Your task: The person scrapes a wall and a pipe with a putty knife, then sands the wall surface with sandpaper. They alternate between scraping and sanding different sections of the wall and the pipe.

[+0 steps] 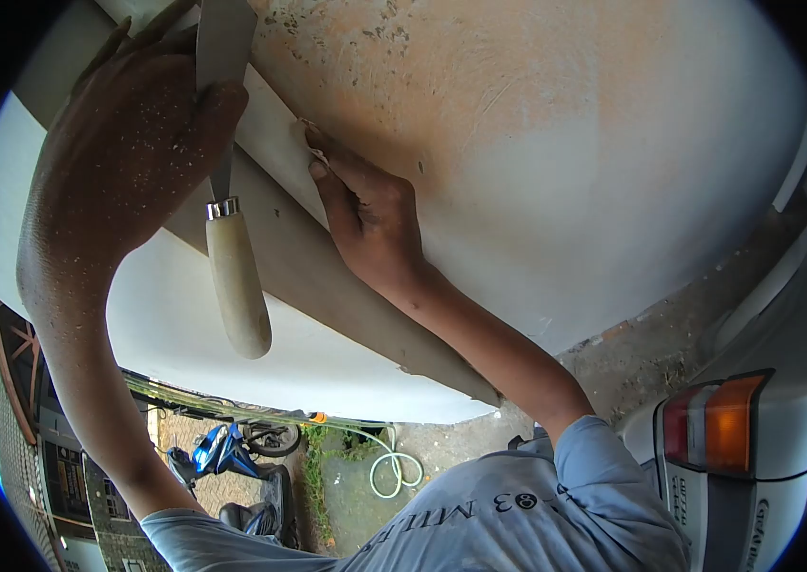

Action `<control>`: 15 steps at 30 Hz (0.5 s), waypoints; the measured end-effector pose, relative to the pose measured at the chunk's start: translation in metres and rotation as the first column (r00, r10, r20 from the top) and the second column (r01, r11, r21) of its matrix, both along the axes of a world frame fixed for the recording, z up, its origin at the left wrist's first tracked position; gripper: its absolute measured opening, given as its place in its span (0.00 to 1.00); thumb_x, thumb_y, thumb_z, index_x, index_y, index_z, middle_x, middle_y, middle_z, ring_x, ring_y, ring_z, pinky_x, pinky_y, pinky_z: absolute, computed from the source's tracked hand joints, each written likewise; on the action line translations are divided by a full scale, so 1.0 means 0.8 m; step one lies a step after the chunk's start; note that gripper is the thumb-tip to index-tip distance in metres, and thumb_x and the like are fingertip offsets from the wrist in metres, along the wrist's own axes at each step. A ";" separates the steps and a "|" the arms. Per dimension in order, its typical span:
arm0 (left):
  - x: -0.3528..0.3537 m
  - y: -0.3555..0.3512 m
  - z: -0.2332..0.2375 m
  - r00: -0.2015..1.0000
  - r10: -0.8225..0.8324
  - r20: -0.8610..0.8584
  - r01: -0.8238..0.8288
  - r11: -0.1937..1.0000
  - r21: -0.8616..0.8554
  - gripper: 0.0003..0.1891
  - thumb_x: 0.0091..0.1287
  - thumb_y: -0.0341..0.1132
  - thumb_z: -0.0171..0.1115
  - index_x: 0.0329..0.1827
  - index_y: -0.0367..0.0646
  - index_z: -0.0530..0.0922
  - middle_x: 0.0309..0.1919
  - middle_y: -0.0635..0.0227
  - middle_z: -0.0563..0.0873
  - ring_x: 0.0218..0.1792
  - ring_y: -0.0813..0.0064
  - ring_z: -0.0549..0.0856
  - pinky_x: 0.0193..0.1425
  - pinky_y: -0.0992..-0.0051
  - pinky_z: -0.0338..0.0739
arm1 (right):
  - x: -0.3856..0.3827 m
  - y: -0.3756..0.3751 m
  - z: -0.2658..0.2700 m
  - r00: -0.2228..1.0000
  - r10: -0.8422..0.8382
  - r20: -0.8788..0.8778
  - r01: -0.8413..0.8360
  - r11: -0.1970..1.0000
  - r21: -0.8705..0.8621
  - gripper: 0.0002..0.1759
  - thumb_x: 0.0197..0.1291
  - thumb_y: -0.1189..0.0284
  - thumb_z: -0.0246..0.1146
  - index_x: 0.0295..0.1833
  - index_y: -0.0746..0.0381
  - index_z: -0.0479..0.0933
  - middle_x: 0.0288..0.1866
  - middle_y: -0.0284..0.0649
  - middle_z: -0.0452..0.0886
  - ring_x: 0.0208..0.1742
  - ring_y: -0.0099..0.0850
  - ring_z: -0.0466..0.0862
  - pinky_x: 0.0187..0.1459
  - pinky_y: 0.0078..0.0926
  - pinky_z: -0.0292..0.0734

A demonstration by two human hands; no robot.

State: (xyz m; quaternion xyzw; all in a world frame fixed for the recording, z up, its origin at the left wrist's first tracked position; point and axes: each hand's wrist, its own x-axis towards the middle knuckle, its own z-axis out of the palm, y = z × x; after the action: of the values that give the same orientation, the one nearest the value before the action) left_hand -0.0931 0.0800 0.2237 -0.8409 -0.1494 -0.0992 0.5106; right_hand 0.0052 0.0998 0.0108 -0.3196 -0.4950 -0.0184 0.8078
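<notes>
At the upper left, my left hand (136,143) is closed on a scraper (238,276) with a wide metal blade and a pale handle. The blade points up and the handle hangs down below my thumb. Beneath that hand runs the long grey-beige edge of a large white panel (260,324). My right hand (370,205) is pinched near this edge, its fingertips on a small thin piece (316,145) that looks like folded sandpaper. A broad curved surface (537,143), white with orange-brown patches and dark specks, lies to the right of the edge.
A vehicle's rear corner with a red and orange tail light (716,422) stands at the lower right. Below the panel are a blue motorcycle (220,450), a coiled pale hose (396,475) and a strip of grass. A building (65,477) shows at the lower left.
</notes>
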 end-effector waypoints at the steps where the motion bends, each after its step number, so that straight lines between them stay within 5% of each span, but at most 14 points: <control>1: 0.000 0.000 -0.003 0.999 -0.017 0.035 0.017 1.000 0.004 0.15 0.66 0.39 0.50 0.35 0.35 0.79 0.44 0.57 0.81 0.47 0.59 0.79 0.54 0.61 0.72 | -0.003 0.001 0.003 1.000 0.005 -0.001 -0.005 1.000 0.021 0.16 0.58 0.81 0.58 0.53 0.68 0.75 0.54 0.55 0.76 0.49 0.43 0.82 0.46 0.29 0.79; 4: 0.000 -0.006 -0.013 0.980 0.050 0.192 -0.025 0.991 -0.129 0.14 0.65 0.39 0.52 0.34 0.36 0.79 0.42 0.59 0.82 0.47 0.60 0.80 0.52 0.62 0.73 | -0.016 -0.004 -0.086 0.964 -0.229 0.137 0.241 0.967 -0.077 0.17 0.57 0.82 0.58 0.54 0.66 0.76 0.59 0.55 0.73 0.55 0.43 0.78 0.52 0.31 0.77; 7: 0.003 -0.017 -0.025 0.963 -0.050 0.266 0.046 0.999 0.020 0.14 0.64 0.38 0.52 0.31 0.36 0.79 0.37 0.59 0.83 0.45 0.61 0.80 0.50 0.62 0.74 | -0.013 -0.004 -0.055 0.979 -0.166 0.120 0.175 0.982 -0.076 0.19 0.55 0.82 0.58 0.54 0.64 0.76 0.61 0.54 0.70 0.60 0.44 0.75 0.56 0.34 0.74; 11: 0.007 -0.011 -0.018 0.972 0.068 0.223 -0.053 0.996 -0.070 0.14 0.62 0.39 0.54 0.26 0.38 0.80 0.27 0.62 0.82 0.35 0.61 0.82 0.41 0.61 0.77 | -0.003 0.012 0.053 0.954 -0.213 0.212 0.199 0.976 0.085 0.20 0.52 0.82 0.60 0.54 0.64 0.76 0.60 0.53 0.72 0.58 0.45 0.76 0.54 0.34 0.76; 14: 0.012 -0.019 -0.025 0.948 0.138 0.287 -0.145 0.989 0.003 0.15 0.62 0.39 0.53 0.23 0.39 0.81 0.25 0.65 0.82 0.33 0.64 0.84 0.41 0.66 0.80 | -0.004 0.007 -0.015 0.873 -0.396 0.285 0.382 0.918 0.106 0.20 0.52 0.83 0.60 0.53 0.64 0.76 0.58 0.53 0.73 0.53 0.45 0.79 0.51 0.34 0.78; 15: 0.015 -0.023 -0.021 0.951 0.208 0.228 -0.192 0.977 -0.093 0.14 0.61 0.40 0.53 0.26 0.39 0.81 0.30 0.63 0.83 0.38 0.65 0.83 0.45 0.66 0.78 | -0.006 0.008 -0.038 0.861 -0.419 0.289 0.408 0.907 0.103 0.20 0.52 0.83 0.60 0.53 0.64 0.76 0.58 0.53 0.74 0.52 0.45 0.80 0.49 0.34 0.78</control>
State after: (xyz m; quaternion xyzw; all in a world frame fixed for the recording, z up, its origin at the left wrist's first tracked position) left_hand -0.0811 0.0620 0.2071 -0.8210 -0.2968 -0.1410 0.4670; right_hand 0.0004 0.1061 -0.0198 -0.3962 -0.5328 -0.2495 0.7048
